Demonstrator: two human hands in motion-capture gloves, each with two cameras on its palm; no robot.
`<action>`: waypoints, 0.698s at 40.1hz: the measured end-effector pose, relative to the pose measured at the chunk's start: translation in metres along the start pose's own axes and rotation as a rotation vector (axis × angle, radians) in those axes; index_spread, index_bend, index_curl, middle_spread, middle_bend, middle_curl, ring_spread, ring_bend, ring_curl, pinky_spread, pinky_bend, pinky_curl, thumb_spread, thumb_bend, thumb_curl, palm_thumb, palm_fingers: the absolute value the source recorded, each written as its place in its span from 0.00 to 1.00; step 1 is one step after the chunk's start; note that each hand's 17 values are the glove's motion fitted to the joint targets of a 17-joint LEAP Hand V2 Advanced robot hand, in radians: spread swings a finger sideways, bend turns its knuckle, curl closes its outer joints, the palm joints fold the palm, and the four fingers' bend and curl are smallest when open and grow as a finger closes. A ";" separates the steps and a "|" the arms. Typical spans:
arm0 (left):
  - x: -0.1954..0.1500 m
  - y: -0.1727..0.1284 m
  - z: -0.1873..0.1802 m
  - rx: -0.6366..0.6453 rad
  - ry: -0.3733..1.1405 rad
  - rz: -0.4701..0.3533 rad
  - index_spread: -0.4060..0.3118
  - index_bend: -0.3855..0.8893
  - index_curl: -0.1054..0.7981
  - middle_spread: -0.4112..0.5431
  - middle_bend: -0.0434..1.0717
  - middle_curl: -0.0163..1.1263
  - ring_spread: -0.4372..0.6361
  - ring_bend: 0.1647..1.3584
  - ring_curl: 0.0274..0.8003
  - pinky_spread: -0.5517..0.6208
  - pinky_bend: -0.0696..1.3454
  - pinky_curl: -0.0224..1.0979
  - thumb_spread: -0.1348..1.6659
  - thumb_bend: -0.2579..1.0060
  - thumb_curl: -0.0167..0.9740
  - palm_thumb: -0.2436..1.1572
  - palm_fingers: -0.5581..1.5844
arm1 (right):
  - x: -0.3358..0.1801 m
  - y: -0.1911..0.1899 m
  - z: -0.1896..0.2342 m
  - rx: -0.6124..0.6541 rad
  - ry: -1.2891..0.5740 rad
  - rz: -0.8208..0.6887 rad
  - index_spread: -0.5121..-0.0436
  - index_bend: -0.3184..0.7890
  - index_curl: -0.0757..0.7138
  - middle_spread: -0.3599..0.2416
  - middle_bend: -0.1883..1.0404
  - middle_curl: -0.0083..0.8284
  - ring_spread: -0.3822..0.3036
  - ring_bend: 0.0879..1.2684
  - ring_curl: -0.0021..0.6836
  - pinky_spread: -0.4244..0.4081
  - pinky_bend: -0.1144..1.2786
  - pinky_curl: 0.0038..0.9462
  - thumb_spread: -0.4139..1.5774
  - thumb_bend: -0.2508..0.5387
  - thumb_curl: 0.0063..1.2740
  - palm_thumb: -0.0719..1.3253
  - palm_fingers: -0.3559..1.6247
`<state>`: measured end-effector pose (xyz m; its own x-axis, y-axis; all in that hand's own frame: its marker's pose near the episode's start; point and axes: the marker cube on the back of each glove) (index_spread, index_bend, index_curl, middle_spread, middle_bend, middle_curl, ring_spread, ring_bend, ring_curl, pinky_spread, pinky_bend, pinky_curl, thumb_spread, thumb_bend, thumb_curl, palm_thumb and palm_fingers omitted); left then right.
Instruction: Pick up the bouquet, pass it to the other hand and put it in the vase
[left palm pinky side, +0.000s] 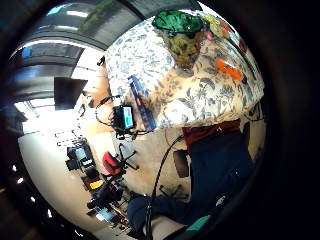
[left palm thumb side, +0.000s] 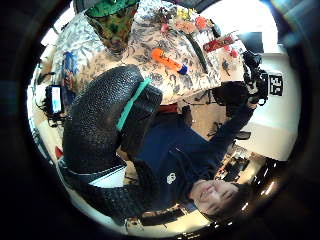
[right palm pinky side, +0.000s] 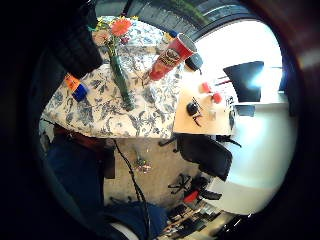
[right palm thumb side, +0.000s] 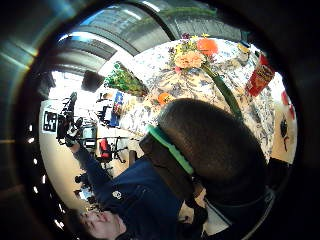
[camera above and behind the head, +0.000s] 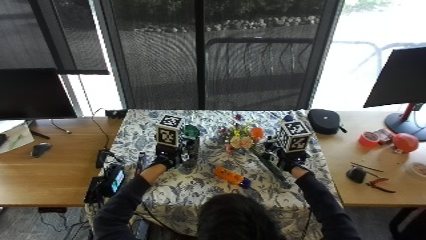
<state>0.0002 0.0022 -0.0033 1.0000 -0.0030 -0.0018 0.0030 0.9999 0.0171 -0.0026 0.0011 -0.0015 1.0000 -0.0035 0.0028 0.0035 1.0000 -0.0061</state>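
Lying on the bench (camera above and behind the head: 200, 197) between both hands, the bouquet (camera above and behind the head: 247, 141) is untouched; left hand (camera above and behind the head: 164, 161) and right hand (camera above and behind the head: 288, 162) fingers cannot be told.

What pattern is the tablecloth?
Blue floral print on white, clearest in the outside view.

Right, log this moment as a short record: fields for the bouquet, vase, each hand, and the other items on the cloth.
bouquet: lying on the floral tablecloth, blossoms pointing away from the person, not yet picked up
vase: green glass vase standing upright on the cloth, empty
left hand: beside the vase, holding nothing; thumb curled in the thumb side palm view
right hand: by the bouquet's stems; grip cannot be told
other items: orange and blue object lying between the hands; red chip can lying beside the bouquet
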 end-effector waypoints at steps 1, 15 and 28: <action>0.000 0.000 0.000 0.003 0.000 -0.001 0.56 0.41 0.15 0.57 0.19 0.04 0.56 0.16 0.03 0.65 0.23 0.06 0.32 0.28 0.05 0.28 0.30 | -0.001 0.000 0.000 -0.001 0.001 0.000 0.72 0.36 0.12 0.56 0.34 0.08 0.52 0.31 0.14 0.54 0.38 0.09 0.42 0.48 0.02 0.19 0.45; -0.010 0.003 0.007 -0.022 -0.001 -0.019 0.55 0.42 0.27 0.71 0.21 0.12 0.75 0.26 0.15 0.83 0.26 0.16 0.65 0.25 0.12 0.29 0.26 | -0.010 -0.007 0.000 -0.011 -0.005 -0.023 0.41 0.38 0.24 0.55 0.35 0.25 0.49 0.38 0.37 0.57 0.42 0.26 0.72 0.45 0.08 0.22 0.40; -0.002 -0.009 0.018 0.006 -0.006 0.000 0.55 0.42 0.34 0.74 0.21 0.18 0.79 0.28 0.19 0.86 0.26 0.21 0.73 0.21 0.18 0.29 0.25 | -0.019 -0.031 -0.007 -0.015 -0.020 -0.007 0.38 0.38 0.28 0.54 0.35 0.33 0.49 0.40 0.42 0.58 0.43 0.31 0.80 0.38 0.11 0.23 0.39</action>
<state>-0.0022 -0.0075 0.0149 1.0000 -0.0030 0.0040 0.0029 0.9997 0.0227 -0.0218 -0.0299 -0.0085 0.9997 -0.0100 0.0226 0.0105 0.9997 -0.0214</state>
